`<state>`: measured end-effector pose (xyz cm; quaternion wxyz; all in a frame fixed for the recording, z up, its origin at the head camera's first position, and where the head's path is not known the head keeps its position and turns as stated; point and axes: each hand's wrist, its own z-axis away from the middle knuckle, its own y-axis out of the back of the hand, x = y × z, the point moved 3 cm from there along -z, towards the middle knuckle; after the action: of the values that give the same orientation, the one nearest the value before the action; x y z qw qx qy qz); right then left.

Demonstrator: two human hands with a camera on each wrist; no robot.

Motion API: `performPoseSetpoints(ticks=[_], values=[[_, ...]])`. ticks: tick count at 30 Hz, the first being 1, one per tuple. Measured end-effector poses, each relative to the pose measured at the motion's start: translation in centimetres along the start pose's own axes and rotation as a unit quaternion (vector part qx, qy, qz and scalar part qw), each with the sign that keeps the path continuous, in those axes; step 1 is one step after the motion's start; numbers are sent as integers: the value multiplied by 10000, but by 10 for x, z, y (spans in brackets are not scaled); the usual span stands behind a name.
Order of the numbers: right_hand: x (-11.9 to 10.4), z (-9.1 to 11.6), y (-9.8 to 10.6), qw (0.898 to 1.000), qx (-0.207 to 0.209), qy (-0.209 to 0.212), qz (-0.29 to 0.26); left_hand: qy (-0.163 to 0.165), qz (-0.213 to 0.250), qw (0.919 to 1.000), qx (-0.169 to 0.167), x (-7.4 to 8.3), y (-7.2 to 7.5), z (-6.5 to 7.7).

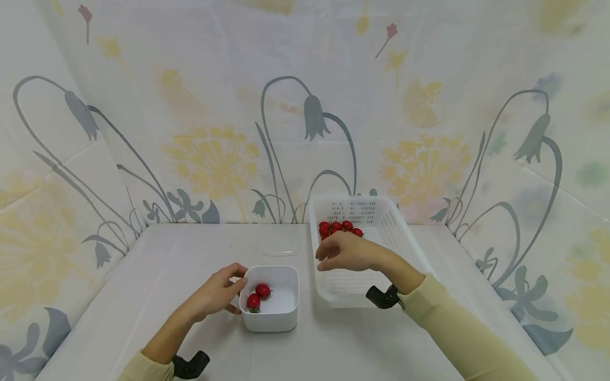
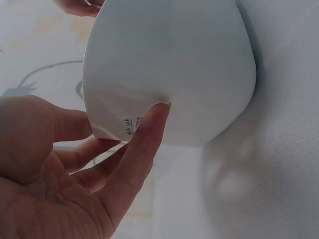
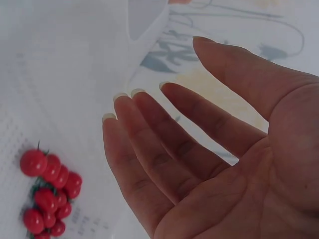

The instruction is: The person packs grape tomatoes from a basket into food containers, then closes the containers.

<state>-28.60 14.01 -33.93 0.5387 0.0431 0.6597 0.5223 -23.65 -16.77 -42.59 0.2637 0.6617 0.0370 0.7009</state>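
Note:
Two red cherry tomatoes [image 1: 262, 290] lie in a small white square container [image 1: 272, 321]. My left hand [image 1: 216, 292] holds this container by its left side, with fingertips at the rim and one finger [image 2: 144, 142] against the outer wall. Over a white perforated basket [image 1: 405, 238] hovers my right hand [image 1: 350, 251], holding nothing. Its fingers [image 3: 164, 149] are apart and slightly bent in the right wrist view. Several cherry tomatoes [image 3: 46, 200] with green stems sit in the basket's far left part, partly hidden by the right hand in the head view.
A faint, see-through rounded shape [image 1: 281, 248] lies on the white table [image 1: 200, 248] behind the small container. The basket stands to the right of the container with a narrow gap between them. A flower-printed cloth [image 1: 305, 106] hangs behind and at both sides.

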Motion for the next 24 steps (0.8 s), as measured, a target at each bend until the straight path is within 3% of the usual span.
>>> performPoseSetpoints(ticks=[11, 18, 24], values=[[44, -4, 30, 9986, 90, -513, 1, -110, 31, 9999, -65, 2, 0, 2], [71, -11, 34, 9966, 38, -813, -126, -29, 9, 10000, -16, 2, -1, 1], [90, -19, 33, 9926, 142, -1157, -352, -154, 14, 9998, -92, 1, 0, 1]])
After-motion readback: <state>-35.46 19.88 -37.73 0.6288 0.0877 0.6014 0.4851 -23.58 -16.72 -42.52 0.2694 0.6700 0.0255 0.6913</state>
